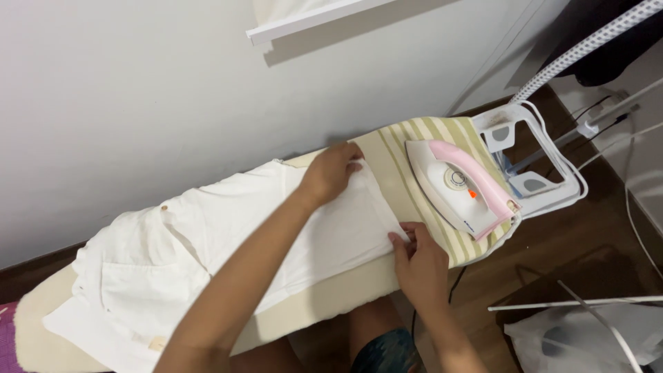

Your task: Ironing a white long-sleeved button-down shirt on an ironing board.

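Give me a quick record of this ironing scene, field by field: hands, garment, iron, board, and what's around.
left hand: flat on the far hem of the white garment
right hand: pinching the near hem corner
garment: white, spread along the ironing board, pocket and button showing
iron: pink and white iron lying on the board's striped end, apart from both hands
iron rest: white wire frame past the board's end
floor: dark wood, white bag at lower right

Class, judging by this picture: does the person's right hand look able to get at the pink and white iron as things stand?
Probably yes. The right hand pinches the white garment's hem just beside the iron, and only bare striped board cover lies between.
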